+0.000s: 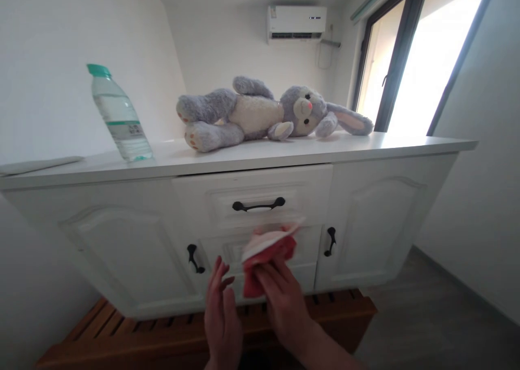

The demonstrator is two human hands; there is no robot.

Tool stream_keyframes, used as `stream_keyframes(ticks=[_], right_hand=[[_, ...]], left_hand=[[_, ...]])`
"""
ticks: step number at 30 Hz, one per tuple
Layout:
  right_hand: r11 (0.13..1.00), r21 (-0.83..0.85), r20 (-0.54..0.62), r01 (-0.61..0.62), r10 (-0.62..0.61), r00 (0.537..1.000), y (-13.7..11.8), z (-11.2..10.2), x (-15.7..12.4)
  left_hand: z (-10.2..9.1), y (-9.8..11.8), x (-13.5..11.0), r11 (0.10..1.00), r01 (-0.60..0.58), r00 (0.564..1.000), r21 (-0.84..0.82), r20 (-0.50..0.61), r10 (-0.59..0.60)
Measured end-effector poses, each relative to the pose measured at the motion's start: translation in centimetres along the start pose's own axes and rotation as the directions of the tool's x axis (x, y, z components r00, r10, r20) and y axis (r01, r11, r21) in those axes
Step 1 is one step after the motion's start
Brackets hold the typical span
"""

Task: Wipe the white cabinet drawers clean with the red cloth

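My right hand (pixel 282 302) grips a red and pale pink cloth (pixel 266 251), which is blurred by motion in front of the white cabinet's drawers. To its left, my left hand (pixel 221 310) is raised with its fingers stretched upward and apart from the thumb, holding nothing; it is near the cloth but does not appear to touch it. Behind the cloth is the white cabinet (pixel 117 245). Above it, the top drawer is closed, with a black handle (pixel 259 205). The cloth hides part of the lower drawers.
On the cabinet top lie a grey plush rabbit (pixel 255 115) on its side and a flat pale item (pixel 40 165). A water bottle (pixel 124 121) with a green cap stands there too. Below is a slatted wooden bench (pixel 162 332). A window (pixel 430 61) is at right.
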State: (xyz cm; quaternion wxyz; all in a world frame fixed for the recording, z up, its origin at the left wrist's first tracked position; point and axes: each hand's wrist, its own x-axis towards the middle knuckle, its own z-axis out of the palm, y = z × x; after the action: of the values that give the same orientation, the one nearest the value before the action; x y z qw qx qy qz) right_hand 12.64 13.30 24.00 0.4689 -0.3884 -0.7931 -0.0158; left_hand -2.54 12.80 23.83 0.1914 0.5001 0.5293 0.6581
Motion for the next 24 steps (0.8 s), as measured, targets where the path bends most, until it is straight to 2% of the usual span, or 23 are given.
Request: stream_keyframes(ticks=[1, 2, 5, 7, 9, 12, 14, 17, 19, 21, 22, 24], right_hand=[[0.990, -0.029, 0.043, 0.137, -0.136, 0.990, -0.6, 2.5, 2.8], [0.973, -0.043, 0.106, 0.225, -0.220, 0.970, -1.1, 5.0, 5.2], [0.937, -0.083, 0.273, 0.338, -0.305, 0.912, -1.6, 11.1, 10.0], [0.915, -0.104, 0.300, 0.390, -0.345, 0.890, -1.5, 12.9, 11.2], [0.890, -0.120, 0.271, 0.439, -0.396, 0.877, -0.9, 13.1, 11.5], [0.876, -0.165, 0.272, 0.454, -0.402, 0.874, 0.9, 11.5, 10.7], [0.886, -0.200, 0.302, 0.418, -0.350, 0.887, 2.7, 9.5, 9.5], [0.913, -0.251, 0.320, 0.320, -0.234, 0.918, 6.4, 5.3, 7.0], [0.919, -0.293, 0.315, 0.263, -0.167, 0.934, 9.0, 1.5, 4.9], [0.918, -0.337, 0.302, 0.210, -0.106, 0.947, 11.6, -2.6, 2.7], [0.921, -0.356, 0.283, 0.161, -0.058, 0.957, 12.7, -4.5, 1.7], [0.925, -0.379, 0.212, 0.030, 0.055, 0.976, 14.6, -7.5, 0.0]], left_hand=[[-0.5, -0.3, 0.6, 0.997, -0.057, 0.998, 0.042, -0.016, 0.058], [-0.9, -0.9, 1.5, 0.993, -0.067, 0.997, 0.093, -0.022, 0.069], [-1.7, -3.3, 4.9, 0.968, 0.040, 0.999, 0.248, -0.024, -0.035], [-2.1, -4.9, 6.7, 0.939, 0.026, 1.000, 0.342, -0.022, -0.019], [-2.4, -6.0, 7.7, 0.896, -0.048, 0.998, 0.442, -0.024, 0.066], [-2.1, -6.8, 7.4, 0.838, -0.165, 0.982, 0.520, 0.006, 0.190], [-0.9, -6.7, 6.4, 0.832, -0.251, 0.968, 0.495, 0.098, 0.233], [2.5, -5.4, 4.2, 0.871, -0.291, 0.945, 0.396, 0.262, 0.197], [5.6, -3.4, 2.6, 0.894, -0.307, 0.917, 0.325, 0.351, 0.187], [8.9, -0.6, 1.3, 0.857, -0.437, 0.832, 0.273, 0.484, 0.269], [10.5, 0.9, 0.8, 0.822, -0.523, 0.754, 0.224, 0.571, 0.324], [13.1, 3.8, 0.1, 0.775, -0.623, 0.613, 0.105, 0.681, 0.401]])
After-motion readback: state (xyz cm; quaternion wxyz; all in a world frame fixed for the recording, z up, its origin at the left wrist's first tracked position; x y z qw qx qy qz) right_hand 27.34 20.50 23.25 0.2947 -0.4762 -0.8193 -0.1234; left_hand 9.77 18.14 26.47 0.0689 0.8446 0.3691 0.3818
